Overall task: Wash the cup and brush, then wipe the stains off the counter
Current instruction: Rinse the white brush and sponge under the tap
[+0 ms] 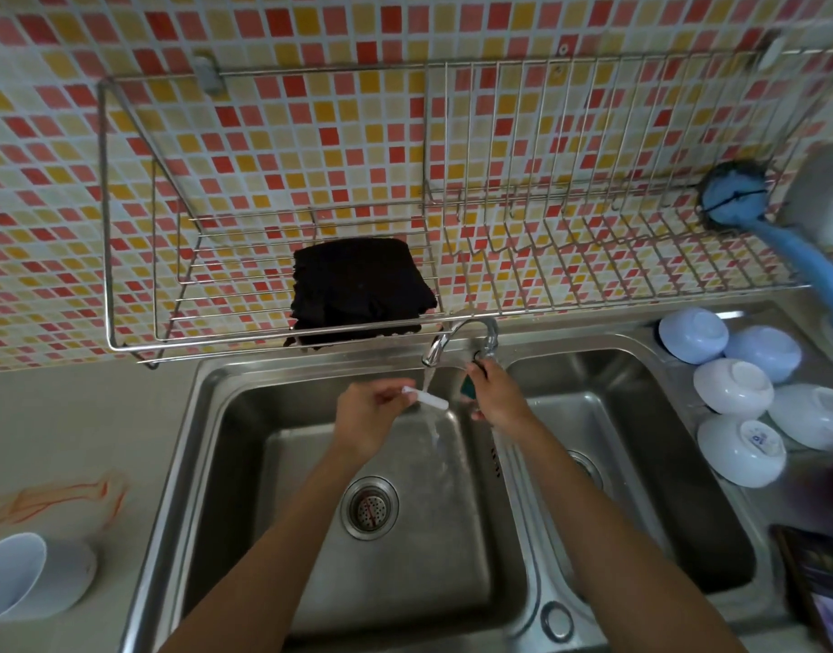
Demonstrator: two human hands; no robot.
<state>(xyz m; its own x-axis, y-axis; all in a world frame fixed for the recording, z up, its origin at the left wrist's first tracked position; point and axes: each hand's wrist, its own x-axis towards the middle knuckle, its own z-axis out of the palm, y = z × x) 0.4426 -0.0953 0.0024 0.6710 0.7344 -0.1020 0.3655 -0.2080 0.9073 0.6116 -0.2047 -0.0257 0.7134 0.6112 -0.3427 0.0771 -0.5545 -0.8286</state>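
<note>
My left hand [372,417] pinches a small white brush handle [428,398] under the stream of water from the tap [457,337] over the left sink basin [245,464]. My right hand [499,398] is up at the tap's base, fingers curled by the lever [487,351], with a small dark teal thing [466,388] held under its thumb. A white cup [14,577] lies on its side on the counter at the far left, beside orange stains [61,497]. A black cloth [358,289] lies folded on the wall rack.
A wire dish rack [546,205] hangs on the tiled wall above the sink, with a blue dish brush [734,200] at its right end. Several upturned bowls [734,388] stand right of the right basin [640,464]. A phone [819,582] lies at lower right.
</note>
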